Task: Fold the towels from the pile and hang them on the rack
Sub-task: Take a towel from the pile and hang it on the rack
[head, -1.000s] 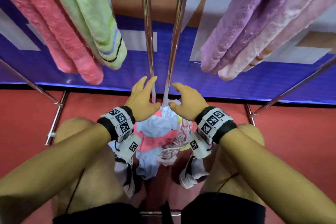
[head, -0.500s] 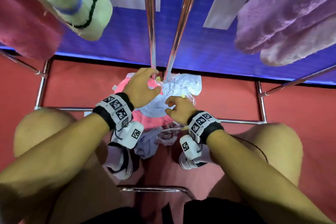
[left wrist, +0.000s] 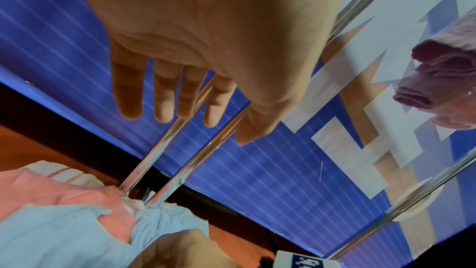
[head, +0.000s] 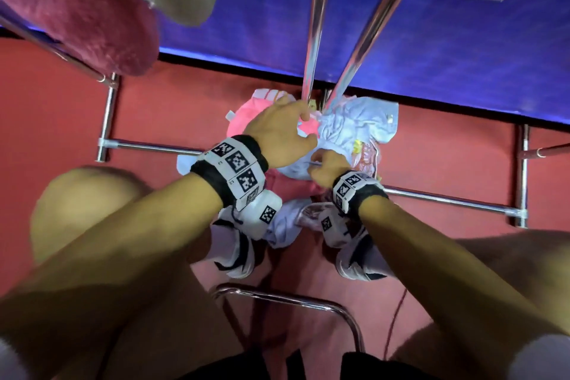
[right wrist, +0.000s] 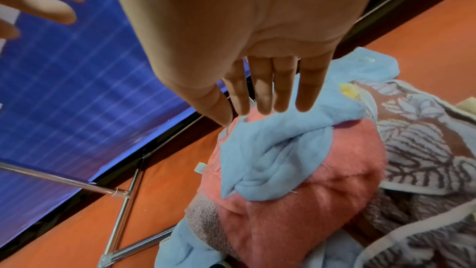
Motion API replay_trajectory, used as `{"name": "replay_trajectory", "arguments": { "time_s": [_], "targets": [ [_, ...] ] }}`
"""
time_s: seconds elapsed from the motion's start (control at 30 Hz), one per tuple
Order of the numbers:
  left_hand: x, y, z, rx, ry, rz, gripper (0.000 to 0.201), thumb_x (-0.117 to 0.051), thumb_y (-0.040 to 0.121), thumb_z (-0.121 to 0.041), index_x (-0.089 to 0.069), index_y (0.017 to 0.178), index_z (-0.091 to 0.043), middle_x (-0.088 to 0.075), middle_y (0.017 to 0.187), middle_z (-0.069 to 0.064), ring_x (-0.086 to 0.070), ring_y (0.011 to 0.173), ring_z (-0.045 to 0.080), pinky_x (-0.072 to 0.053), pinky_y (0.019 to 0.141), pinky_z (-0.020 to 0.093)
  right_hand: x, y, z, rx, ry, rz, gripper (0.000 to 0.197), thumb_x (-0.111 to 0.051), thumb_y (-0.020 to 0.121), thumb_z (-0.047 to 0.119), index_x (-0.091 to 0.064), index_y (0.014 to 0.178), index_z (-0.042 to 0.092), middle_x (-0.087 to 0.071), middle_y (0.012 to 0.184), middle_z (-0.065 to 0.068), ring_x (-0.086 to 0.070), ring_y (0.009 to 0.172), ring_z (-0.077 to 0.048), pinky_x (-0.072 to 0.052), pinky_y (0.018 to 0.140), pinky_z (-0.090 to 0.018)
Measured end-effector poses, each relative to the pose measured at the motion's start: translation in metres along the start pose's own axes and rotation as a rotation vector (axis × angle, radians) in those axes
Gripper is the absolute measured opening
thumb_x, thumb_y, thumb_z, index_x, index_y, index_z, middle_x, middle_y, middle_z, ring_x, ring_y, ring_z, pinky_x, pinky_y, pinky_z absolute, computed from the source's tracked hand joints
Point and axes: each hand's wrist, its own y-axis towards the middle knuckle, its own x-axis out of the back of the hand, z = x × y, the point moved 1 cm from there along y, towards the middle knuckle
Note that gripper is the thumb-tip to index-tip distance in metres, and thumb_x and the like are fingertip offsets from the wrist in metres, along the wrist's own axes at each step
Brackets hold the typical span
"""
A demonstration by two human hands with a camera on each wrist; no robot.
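Hands above a heap of towels on a red floor, seen from overhead between two bare knees. Left hand [head: 279,133] spread flat, fingers straight and holding nothing, poised over the pink towel [head: 245,119] near the foot of the rack [head: 314,25]. Right hand [head: 327,168] lower and nearer the body, fingers extended toward the light blue towel [right wrist: 273,150], fingertips just at its upper fold; no pinch visible from the wrist view, though the head view blurs the fingers. Blue towel draped and twisted over the pink one, with a brown patterned towel [right wrist: 422,150] tucked alongside to the right.

Risks, judged from this layout: lifting the blue towel likely to drag the pink one along, since the two lie wound together. Possible snag on the two slanted chrome bars, which plunge straight into the back of the heap where blue cloth bunches round them. Grabbing a middle fold rather than a corner or edge likely to give a lopsided, hard-to-fold hang. Already hung above, at upper left: a dark pink towel [head: 77,9], close enough overhead to be knocked on the way up.
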Motion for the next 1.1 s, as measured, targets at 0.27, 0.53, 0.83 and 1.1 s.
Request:
{"name": "replay_trajectory", "arguments": {
  "time_s": [0.27,0.53,0.83,1.1],
  "targets": [
    [-0.008,0.001,0.004,0.017,0.012,-0.007,0.036,-0.065,0.087,-0.036,-0.057,0.117,-0.019,-0.048,0.114,-0.002,-0.051,0.107,0.021,-0.037,0.085,0.026,-0.027,0.041,-0.028,-0.028,-0.189,0.090,0.066,-0.051,0.064,0.053,-0.055,0.127,0.033,-0.018,0.159,-0.017,-0.030,0.141,-0.034,-0.026,0.118,-0.037],
    [-0.010,0.002,0.023,0.045,0.044,0.024,0.047,-0.064,0.088,-0.037,-0.050,0.130,-0.020,-0.051,0.126,0.004,-0.050,0.114,0.022,-0.030,0.083,0.023,-0.024,0.035,-0.032,-0.019,0.047,-0.101,0.025,-0.059,0.083,0.030,-0.073,0.099,0.019,-0.067,0.115,-0.010,-0.063,0.108,-0.034,-0.051,0.093,-0.037],
    [0.003,0.008,0.011,-0.086,-0.025,0.025,0.077,-0.058,0.060,-0.040,-0.049,0.132,-0.014,-0.058,0.123,0.014,-0.053,0.113,0.031,-0.044,0.094,0.038,0.042,-0.030,0.042,0.366,0.377,-0.347,0.036,-0.064,0.063,0.013,-0.032,0.055,0.024,-0.035,0.052,0.011,-0.032,0.049,-0.007,-0.028,0.049,-0.019],
    [0.003,-0.004,-0.024,-0.203,0.071,0.181,0.022,-0.070,0.066,-0.033,-0.059,0.066,-0.014,-0.060,0.063,0.000,-0.057,0.063,0.024,-0.045,0.055,0.028,0.128,-0.133,0.077,0.756,0.275,-0.447,0.032,-0.053,0.057,0.022,-0.021,0.058,0.028,-0.021,0.054,0.013,-0.018,0.053,-0.006,-0.019,0.048,-0.020]
  ]
}}
